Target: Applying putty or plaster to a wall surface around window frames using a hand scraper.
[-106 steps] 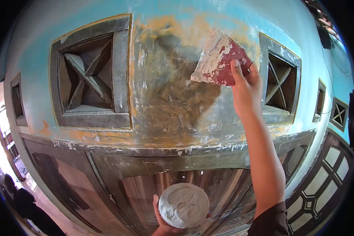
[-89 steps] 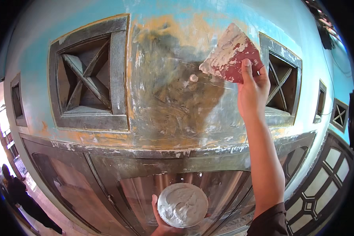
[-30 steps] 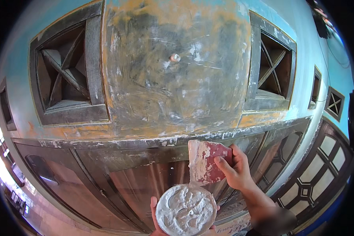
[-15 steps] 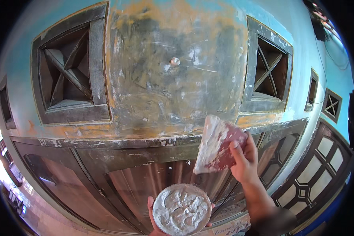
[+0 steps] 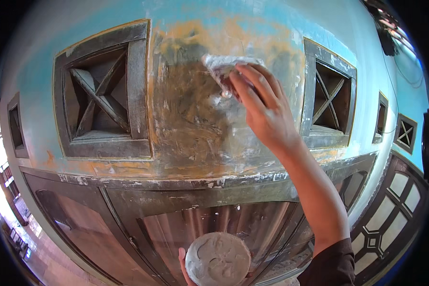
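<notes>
High in front of me, my right hand is closed round a flat putty spreader, its far edge coated in white paste. The spreader lies against or very near the bare grey-brown patch of wall; the exact contact is hard to see. Just below it, a small whitish stub sticks out of the wall. Low in the view, my left hand holds a round container of pale putty from its left side. Most of that hand is hidden under the container.
Dark-framed vent openings with crossed bars flank the patch, one on the left and one on the right. Under a ledge with chipped paint stand wood-and-glass doors. A panelled door is at far right. Wires hang upper right.
My right hand has gone up and left with the spreader, from above the container to the wall. The putty's surface looks smoother. The view has shifted slightly.
</notes>
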Demonstrator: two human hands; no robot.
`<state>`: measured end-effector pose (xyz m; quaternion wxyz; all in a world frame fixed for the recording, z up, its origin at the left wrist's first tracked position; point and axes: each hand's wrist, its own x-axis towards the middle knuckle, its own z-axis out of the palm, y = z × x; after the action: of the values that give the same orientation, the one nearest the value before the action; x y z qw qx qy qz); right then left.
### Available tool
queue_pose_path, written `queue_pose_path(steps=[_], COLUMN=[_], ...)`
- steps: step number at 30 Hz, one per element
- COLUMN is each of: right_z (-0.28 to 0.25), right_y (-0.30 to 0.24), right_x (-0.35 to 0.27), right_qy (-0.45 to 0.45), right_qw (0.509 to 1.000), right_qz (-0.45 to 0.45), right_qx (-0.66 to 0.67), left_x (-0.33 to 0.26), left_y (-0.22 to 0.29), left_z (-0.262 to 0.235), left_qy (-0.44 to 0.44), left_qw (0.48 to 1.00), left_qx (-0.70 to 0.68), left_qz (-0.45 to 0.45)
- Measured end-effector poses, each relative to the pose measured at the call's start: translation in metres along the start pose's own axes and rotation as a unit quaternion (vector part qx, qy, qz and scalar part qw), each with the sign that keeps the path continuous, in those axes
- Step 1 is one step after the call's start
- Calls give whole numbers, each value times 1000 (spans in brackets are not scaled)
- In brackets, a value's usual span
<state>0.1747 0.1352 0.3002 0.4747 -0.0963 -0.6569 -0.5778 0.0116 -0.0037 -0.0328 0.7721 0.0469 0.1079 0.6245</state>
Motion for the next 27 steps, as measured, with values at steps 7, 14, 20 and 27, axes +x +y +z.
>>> queue_pose_path(steps=[7, 14, 20, 27], right_z=[6, -15, -38, -57], right_y=[-2, -8, -45, -77], right_x=[4, -23, -71, -119], right_qy=[-156, -210, -269, -296], right_qw=[978, 969, 954, 942], right_qz=[73, 103, 131, 156], right_qx=[-116, -77, 0, 29], left_x=[8, 23, 21, 13], left_y=[10, 14, 8, -2], left_z=[-4, -14, -21, -28], left_qy=[-20, -35, -46, -51], left_qw=[1000, 999, 998, 996], left_qx=[-3, -3, -4, -9], left_qz=[-1, -22, -45, -68])
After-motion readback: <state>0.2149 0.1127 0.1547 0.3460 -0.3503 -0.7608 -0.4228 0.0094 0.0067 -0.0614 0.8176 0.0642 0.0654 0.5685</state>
